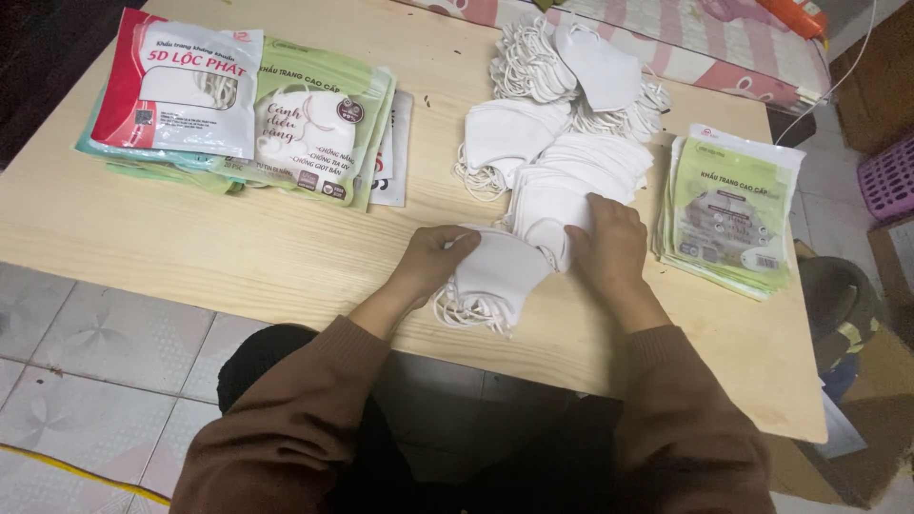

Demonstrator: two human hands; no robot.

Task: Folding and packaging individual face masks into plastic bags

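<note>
Head view — left hand (436,259) and right hand (604,243) both pinching white masks (495,276), fingertips buried — ear loops half-hidden

The right hand's fingers (595,211) hide among the white masks (562,181); the purple basket (890,179) is cut off.

Single head view, looking steeply down, close over wooden table (238,257)

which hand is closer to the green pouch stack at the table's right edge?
Right. The right hand rests on the fanned white masks, just left of the green pouch stack. The left hand grips a small mask bundle farther left, beyond the right hand.
</note>
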